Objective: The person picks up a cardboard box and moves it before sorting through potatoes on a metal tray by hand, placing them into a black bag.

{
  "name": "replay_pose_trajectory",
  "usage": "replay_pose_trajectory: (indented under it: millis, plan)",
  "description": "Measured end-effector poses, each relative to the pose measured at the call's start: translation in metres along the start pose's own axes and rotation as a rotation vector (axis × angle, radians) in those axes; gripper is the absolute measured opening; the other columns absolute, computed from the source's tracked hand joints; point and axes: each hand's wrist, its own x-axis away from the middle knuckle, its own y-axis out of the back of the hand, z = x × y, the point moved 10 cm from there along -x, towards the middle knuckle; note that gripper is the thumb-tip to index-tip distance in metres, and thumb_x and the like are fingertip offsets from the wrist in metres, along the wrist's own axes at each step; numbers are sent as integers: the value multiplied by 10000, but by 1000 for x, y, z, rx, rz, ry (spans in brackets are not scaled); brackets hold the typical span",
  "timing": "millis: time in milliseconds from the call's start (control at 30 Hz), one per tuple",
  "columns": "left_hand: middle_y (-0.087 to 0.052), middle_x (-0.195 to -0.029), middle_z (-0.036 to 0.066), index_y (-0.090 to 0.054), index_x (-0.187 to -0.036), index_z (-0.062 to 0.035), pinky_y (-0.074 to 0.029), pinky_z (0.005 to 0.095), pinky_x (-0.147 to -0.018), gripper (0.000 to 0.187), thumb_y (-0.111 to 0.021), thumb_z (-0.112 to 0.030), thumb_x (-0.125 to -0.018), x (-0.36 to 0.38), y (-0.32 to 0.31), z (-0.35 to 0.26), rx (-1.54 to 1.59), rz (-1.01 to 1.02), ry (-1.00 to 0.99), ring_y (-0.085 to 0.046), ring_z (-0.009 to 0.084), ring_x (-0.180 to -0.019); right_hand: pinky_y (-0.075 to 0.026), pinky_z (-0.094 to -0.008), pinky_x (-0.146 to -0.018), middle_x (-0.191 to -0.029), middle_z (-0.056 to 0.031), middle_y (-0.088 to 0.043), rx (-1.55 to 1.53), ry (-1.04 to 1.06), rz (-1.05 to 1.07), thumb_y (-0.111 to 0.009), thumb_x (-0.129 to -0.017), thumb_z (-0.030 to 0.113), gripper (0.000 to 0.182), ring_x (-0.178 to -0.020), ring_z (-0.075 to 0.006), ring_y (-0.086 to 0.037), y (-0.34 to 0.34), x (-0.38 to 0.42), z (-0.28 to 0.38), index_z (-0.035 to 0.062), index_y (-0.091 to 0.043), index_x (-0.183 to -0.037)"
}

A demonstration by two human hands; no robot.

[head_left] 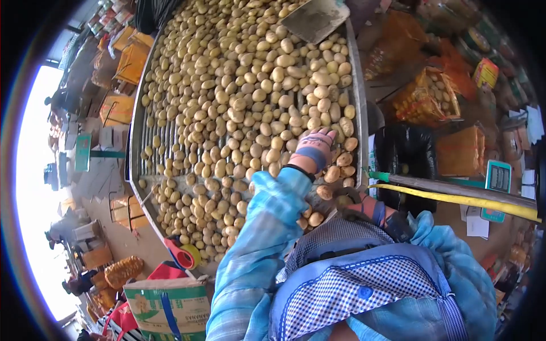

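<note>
Many potatoes (227,102) cover a slatted metal table (359,113) in front of me. My left hand (314,149), in a pale glove with a blue band, reaches over the potatoes near the table's right side, its fingers stretched forward and slightly apart. Several darker potatoes (345,159) lie just right of it. My right hand (352,200) is low at the table's near right corner, beside a few potatoes; its fingers are dark and partly hidden, so what it holds is not clear. A metal scoop (317,20) rests on the potatoes at the far right.
A yellow hose (455,198) and a grey pole (466,187) extend right from the table's corner. Red and yellow tape rolls (183,258) hang at the near left corner, above a cardboard box (170,304). Orange-lined crates (438,94) and a green scale (498,177) stand right.
</note>
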Motion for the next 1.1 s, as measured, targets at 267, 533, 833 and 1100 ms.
replay_pose_trajectory:
  millis: [267,533,833,1100]
  plan:
    - [-522,-1279,144,-373,-1431,-81,-445,444,-959,669,-609,-301,-845,59,-59,-4,-157,146,-3,-494,362,-1205,-463,-300,-977,-1222,-87,-603,-207,7,-44,-692,-874,89,552,-1101,-171,-578,6,23,9,46,-446,-1366]
    - [-589,-1150,180,-509,-1285,-70,-490,431,-913,562,-729,-208,-787,118,-28,41,437,-54,234,-590,376,-1062,-527,-286,-854,-1145,-35,-609,-798,2,-201,-540,-990,243,287,-983,-154,-617,14,-7,10,79,-561,-1225]
    - [-626,-1174,145,-544,-1267,-83,-486,391,-924,448,-668,-264,-877,30,57,50,443,-35,178,-611,297,-1088,-555,-413,-882,-1126,-141,-636,-1209,-108,86,-534,-975,308,439,-1038,-276,-640,-33,7,55,77,-485,-1345]
    - [-510,-1363,119,-500,-1325,-118,-379,423,-1070,528,-610,-364,-871,-114,45,59,-9,-146,37,-451,310,-1302,-494,-303,-924,-1132,-94,-626,-541,-151,40,-640,-912,113,288,-1077,-195,-602,-18,3,30,32,-633,-1188]
